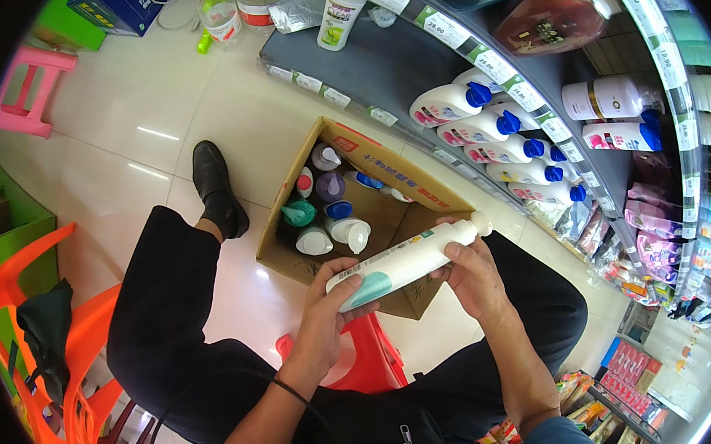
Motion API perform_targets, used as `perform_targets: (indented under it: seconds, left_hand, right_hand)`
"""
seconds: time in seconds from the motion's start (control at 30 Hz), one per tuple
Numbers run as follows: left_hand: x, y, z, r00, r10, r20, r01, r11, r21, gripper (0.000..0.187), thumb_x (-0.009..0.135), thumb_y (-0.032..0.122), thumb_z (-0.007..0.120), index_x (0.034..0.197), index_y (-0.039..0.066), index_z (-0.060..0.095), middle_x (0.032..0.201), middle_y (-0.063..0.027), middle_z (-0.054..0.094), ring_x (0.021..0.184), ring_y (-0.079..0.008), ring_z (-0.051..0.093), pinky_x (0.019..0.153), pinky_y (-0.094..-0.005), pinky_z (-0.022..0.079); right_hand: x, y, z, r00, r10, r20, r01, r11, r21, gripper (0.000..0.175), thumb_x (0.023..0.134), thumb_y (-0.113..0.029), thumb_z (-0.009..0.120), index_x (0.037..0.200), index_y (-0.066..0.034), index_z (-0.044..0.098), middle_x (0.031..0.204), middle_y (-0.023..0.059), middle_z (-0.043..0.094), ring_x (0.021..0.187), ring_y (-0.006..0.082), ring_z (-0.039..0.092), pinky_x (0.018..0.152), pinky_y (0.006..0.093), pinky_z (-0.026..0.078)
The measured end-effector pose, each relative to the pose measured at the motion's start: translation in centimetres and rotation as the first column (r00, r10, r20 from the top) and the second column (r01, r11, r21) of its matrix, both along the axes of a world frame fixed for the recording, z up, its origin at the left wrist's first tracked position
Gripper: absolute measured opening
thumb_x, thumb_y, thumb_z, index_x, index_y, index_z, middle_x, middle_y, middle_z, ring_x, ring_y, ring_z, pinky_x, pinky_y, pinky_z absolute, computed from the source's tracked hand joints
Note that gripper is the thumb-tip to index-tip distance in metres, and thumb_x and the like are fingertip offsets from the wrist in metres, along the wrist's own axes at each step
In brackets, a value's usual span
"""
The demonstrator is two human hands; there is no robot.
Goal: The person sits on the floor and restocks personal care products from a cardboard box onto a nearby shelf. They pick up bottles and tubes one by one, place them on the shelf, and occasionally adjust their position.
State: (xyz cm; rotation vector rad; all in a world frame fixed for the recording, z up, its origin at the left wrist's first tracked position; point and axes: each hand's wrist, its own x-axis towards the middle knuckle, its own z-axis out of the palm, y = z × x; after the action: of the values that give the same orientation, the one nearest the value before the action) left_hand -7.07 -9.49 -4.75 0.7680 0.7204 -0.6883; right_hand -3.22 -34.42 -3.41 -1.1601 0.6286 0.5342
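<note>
A white pump bottle with a teal patch (397,266) lies nearly level between my two hands, above the near side of an open cardboard box (381,150). My left hand (328,313) grips its base end. Around the neck, by the white pump head, the fingers of my right hand (474,269) are closed. Several bottles stand in the box, among them a purple-capped bottle (331,187), a teal pump bottle (299,213), a white pump bottle (350,234) and a blue-capped bottle (338,209). The box's near right corner is partly hidden by the held bottle.
Shelves with price strips (494,64) curve along the right, holding white bottles with blue caps (495,152). On the low shelf stands a white-green tube (339,17). A red plastic stool (367,360) is beneath me. Orange chairs (78,316) and a pink stool (33,85) are at left.
</note>
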Motion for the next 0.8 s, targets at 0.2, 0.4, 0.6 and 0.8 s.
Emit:
perform_targets:
  seconds: [0.2,0.4,0.6,0.8]
  left_hand:
    - [0.1,0.7,-0.7,1.000,0.001,-0.028,-0.001,1.000,0.017,0.045,0.100,0.030,0.065,0.136,0.006,0.051,0.132,-0.0163,0.061,0.117,-0.0252,0.066,0.098,-0.0402,0.059]
    - [0.4,0.9,-0.8,1.000,-0.001,-0.024,0.002,0.999,0.036,0.048,0.099,0.031,0.066,0.137,0.006,0.051,0.132,-0.0162,0.062,0.117,-0.0253,0.066,0.099,-0.0398,0.058]
    - [0.4,0.8,-1.0,1.000,-0.007,-0.027,0.008,0.999,0.035,0.047,0.099,0.032,0.066,0.136,0.006,0.052,0.131,-0.0158,0.063,0.117,-0.0251,0.066,0.100,-0.0396,0.058]
    - [0.4,0.6,-1.1,1.000,-0.008,-0.023,0.009,0.999,0.037,0.045,0.100,0.031,0.066,0.136,0.007,0.053,0.133,-0.0157,0.062,0.117,-0.0243,0.066,0.100,-0.0391,0.058]
  right_hand:
    - [0.4,0.9,-0.6,0.999,0.000,-0.046,-0.001,1.000,-0.010,0.065,0.093,-0.025,0.076,0.145,-0.0015,0.045,0.126,0.0142,0.063,0.112,0.0228,0.068,0.089,0.0337,0.061]
    - [0.8,1.1,-0.7,0.998,0.005,-0.064,-0.004,1.000,0.009,0.066,0.093,-0.024,0.076,0.146,-0.0014,0.044,0.129,0.0144,0.062,0.116,0.0229,0.067,0.091,0.0338,0.061]
    - [0.6,0.7,-1.2,0.997,0.034,-0.072,-0.036,0.999,-0.025,0.070,0.089,-0.035,0.080,0.145,-0.0069,0.048,0.133,0.0137,0.063,0.117,0.0220,0.066,0.092,0.0342,0.059]
    - [0.5,0.6,-1.2,0.997,0.033,-0.072,-0.034,0.999,-0.025,0.070,0.090,-0.035,0.080,0.145,-0.0062,0.047,0.133,0.0144,0.063,0.118,0.0225,0.066,0.092,0.0343,0.059]
